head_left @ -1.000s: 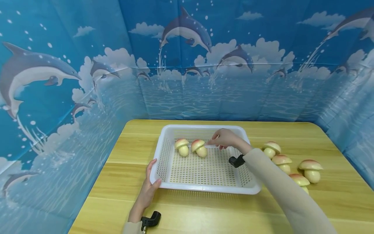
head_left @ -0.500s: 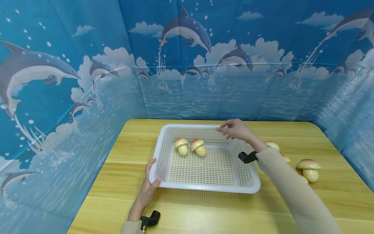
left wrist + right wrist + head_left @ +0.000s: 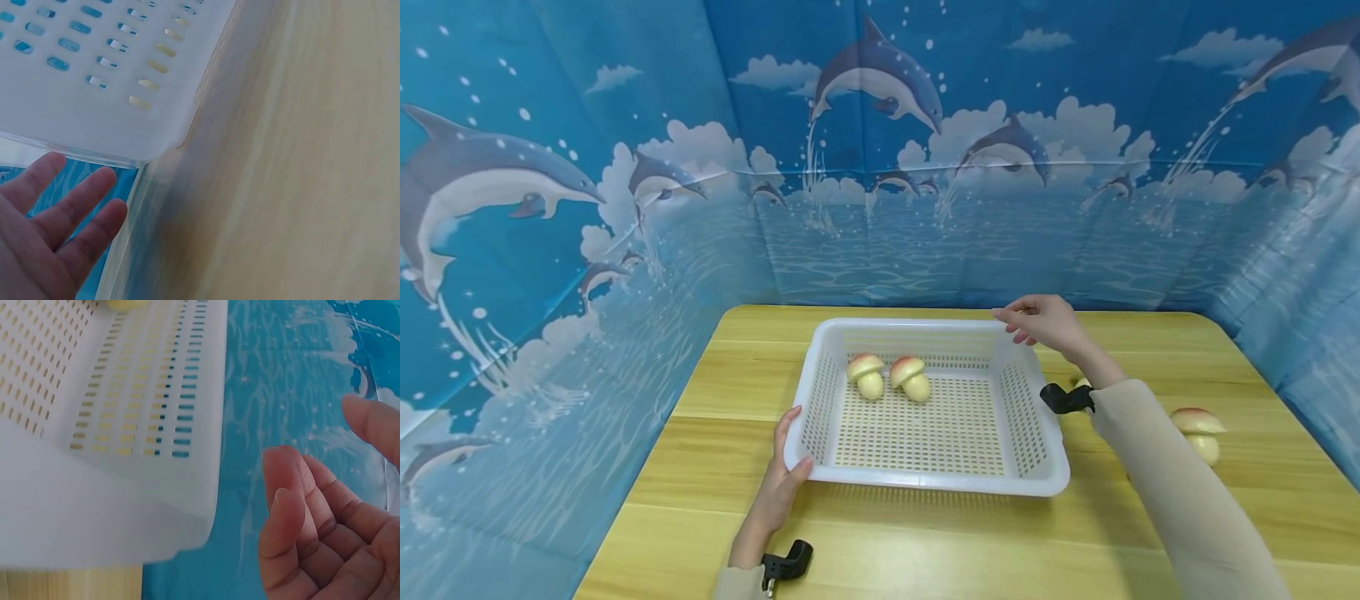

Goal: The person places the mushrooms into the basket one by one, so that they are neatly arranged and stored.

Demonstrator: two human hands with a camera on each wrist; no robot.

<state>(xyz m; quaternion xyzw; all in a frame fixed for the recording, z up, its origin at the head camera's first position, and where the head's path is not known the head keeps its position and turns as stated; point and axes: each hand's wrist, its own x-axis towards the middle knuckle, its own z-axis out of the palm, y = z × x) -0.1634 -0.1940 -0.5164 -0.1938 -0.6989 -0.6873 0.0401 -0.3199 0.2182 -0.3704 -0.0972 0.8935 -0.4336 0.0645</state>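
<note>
basket (image 3: 917, 480) of white slotted plastic rests on the wood-grained desk (image 3: 700, 467); inside, the first mushroom (image 3: 868, 379) sits at ten o'clock of its centre and the second mushroom (image 3: 912, 382) just beside it at eleven, both pale with reddish caps. the left hand (image 3: 778, 493) holds the basket's eight-o'clock corner, thumb on the rim, three fingers outstretched outside the wall. the right hand (image 3: 1047, 323) hangs just beside the rim at two o'clock, holding nothing, its fingers bent and the thumb wide of them. a third mushroom (image 3: 1201, 423) sits on the desk at three o'clock, partly behind the beige sleeve (image 3: 1183, 508). at twelve o'clock, beyond the desk, hangs a blue dolphin curtain (image 3: 865, 242).
</note>
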